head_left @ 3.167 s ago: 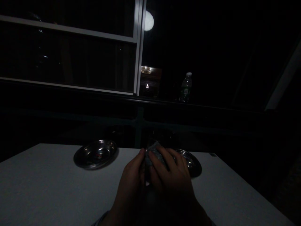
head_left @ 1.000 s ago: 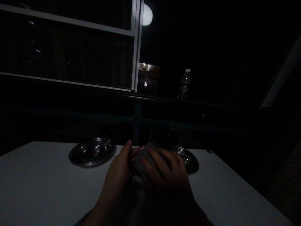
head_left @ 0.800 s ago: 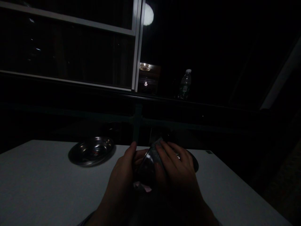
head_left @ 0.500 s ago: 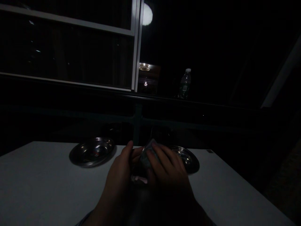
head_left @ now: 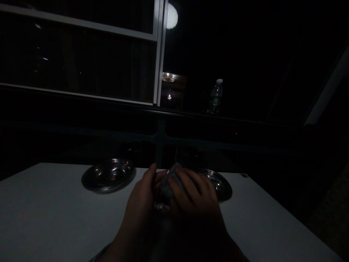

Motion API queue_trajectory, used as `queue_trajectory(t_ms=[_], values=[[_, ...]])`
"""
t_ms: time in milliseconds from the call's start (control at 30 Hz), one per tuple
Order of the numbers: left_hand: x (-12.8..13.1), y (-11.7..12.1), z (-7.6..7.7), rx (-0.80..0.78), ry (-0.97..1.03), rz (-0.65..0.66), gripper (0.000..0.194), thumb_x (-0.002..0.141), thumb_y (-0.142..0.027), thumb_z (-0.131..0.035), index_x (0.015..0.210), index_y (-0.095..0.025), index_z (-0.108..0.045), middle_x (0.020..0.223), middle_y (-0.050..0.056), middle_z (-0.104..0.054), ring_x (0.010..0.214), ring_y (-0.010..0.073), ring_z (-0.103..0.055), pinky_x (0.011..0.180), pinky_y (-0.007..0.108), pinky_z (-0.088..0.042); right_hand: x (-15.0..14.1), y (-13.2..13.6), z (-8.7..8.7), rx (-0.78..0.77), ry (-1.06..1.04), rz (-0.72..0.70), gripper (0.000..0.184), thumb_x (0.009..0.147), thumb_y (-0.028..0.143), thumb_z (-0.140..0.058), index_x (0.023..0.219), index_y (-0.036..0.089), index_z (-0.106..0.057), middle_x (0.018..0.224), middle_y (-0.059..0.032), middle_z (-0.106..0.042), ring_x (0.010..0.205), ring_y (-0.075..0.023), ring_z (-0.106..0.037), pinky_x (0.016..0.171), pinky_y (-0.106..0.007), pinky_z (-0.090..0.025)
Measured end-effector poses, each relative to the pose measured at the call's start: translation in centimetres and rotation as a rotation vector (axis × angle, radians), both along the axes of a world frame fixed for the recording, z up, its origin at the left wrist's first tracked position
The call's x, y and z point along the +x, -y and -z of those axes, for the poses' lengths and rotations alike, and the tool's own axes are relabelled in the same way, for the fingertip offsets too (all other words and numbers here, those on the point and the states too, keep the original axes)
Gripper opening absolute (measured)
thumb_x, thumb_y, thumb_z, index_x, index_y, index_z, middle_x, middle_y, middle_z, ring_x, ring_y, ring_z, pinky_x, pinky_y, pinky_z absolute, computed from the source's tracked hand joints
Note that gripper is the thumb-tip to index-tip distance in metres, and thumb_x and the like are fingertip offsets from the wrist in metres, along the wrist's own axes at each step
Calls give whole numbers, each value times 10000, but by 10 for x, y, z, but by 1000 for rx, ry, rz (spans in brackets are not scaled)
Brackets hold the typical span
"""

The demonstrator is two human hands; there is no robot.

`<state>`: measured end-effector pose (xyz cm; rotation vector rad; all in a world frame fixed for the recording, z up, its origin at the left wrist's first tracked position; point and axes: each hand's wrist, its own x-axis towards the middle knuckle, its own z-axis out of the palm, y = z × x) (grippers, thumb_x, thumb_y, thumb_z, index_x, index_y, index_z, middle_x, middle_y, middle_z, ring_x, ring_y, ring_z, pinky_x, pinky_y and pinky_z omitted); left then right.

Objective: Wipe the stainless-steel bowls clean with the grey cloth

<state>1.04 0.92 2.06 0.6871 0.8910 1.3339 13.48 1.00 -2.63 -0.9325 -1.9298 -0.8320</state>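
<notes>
In dim light, my left hand curves around a dark, partly shiny object whose kind I cannot make out. A pinkish-white patch shows on its near side. My right hand presses a grey-green cloth against that object, its fingers bent over the fabric. Both hands are held together above the white table. Most of the held object is hidden by the fingers and the cloth.
A shiny metal bowl stands at the table's back left. Another metal dish sits behind my right hand, partly covered by it. Beyond the table, a plastic bottle with a white cap stands on a ledge beside a white window frame.
The cloth has shifted slightly and its raised corner is lower, as the right fingers move a little over it. Both hands stay in nearly the same place.
</notes>
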Motion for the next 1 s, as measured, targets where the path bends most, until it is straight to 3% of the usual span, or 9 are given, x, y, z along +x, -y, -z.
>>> queue_trajectory(t_ms=[100,267,333,433,567,800,1000], values=[[3,2,-2,-54,15,37,371,818,-400,-450,775,-119,-689,692,84,-721,629,199,-668,492,251,-453,4,0,-2,-2,-48,17,293,876,245,-430,1116,186,-588,1232,-67,-565,1091,-242,-484,896,-428,-343],[0,-2,1,-21,-5,-114,311,796,-370,-495,734,-136,-690,611,43,-699,512,148,-624,447,220,-416,-12,-1,9,78,-15,-26,233,864,276,-479,1060,252,-602,1181,14,-606,1121,-209,-471,991,-450,-245],[-3,-4,5,55,-38,-117,312,782,-391,-516,710,-143,-692,618,35,-700,526,141,-624,486,215,-435,-11,-1,7,76,-26,-13,240,870,274,-467,1073,256,-595,1190,18,-602,1118,-209,-476,1004,-461,-221],[-3,-3,9,137,-106,-40,347,750,-451,-540,653,-152,-685,564,25,-681,505,151,-615,507,233,-449,3,-1,-3,9,-71,20,291,887,269,-414,1118,207,-580,1218,-42,-581,1094,-237,-491,957,-470,-285],[2,0,10,125,-161,-17,367,729,-475,-550,593,-154,-667,496,14,-651,442,150,-584,487,244,-432,22,-2,-14,-84,-114,27,347,889,235,-372,1153,109,-558,1197,-122,-579,1060,-254,-504,865,-434,-389],[-5,-5,9,171,-202,-118,343,714,-459,-557,608,-158,-681,548,19,-674,525,161,-616,522,237,-436,0,4,-3,29,-8,-35,269,867,240,-447,1093,230,-591,1210,-15,-587,1105,-241,-474,947,-467,-294],[-2,1,6,78,-148,-2,386,687,-505,-575,545,-157,-661,495,33,-654,451,161,-589,459,246,-430,22,2,-15,-62,-130,39,337,886,232,-374,1136,122,-571,1175,-113,-592,1042,-251,-512,869,-433,-378]])
